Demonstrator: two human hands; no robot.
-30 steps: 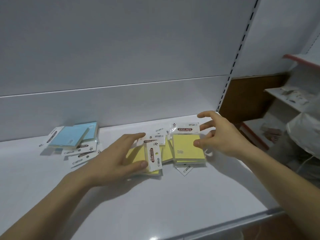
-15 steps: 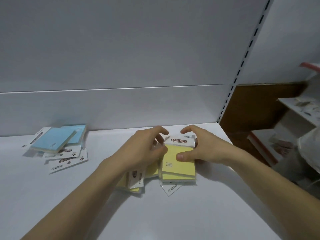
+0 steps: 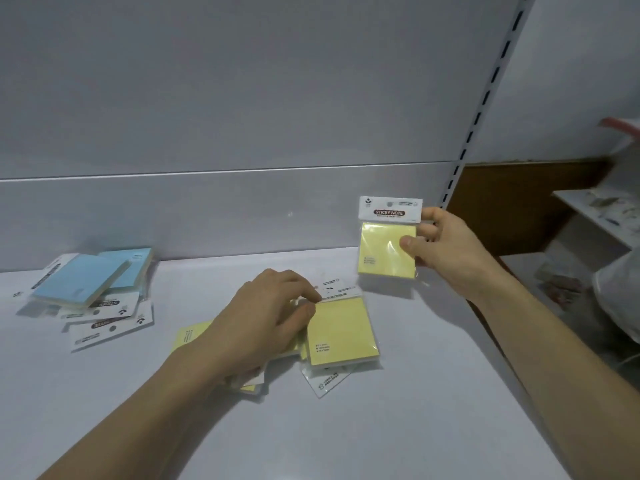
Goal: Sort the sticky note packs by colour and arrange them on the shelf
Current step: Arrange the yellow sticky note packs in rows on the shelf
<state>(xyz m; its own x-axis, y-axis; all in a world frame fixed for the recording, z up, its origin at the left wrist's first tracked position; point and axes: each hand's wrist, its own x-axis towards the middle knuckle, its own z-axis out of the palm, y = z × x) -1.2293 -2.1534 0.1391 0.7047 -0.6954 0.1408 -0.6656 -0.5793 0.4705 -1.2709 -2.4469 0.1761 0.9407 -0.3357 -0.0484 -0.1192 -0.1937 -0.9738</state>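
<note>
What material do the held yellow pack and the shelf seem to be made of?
Held yellow pack: matte yellow paper in a glossy clear plastic sleeve, which shows glare, topped by a white printed card header. Shelf: smooth white surface with faint sheen, probably painted metal; uncertain.

Pale yellow is seen on the raised pack (image 3: 387, 249), under a white header card (image 3: 390, 209) with a dark red label. The flat pack (image 3: 341, 330) is likewise yellow. Light blue is shown by the left packs (image 3: 81, 280). The shelf (image 3: 381, 427) is white.
</note>
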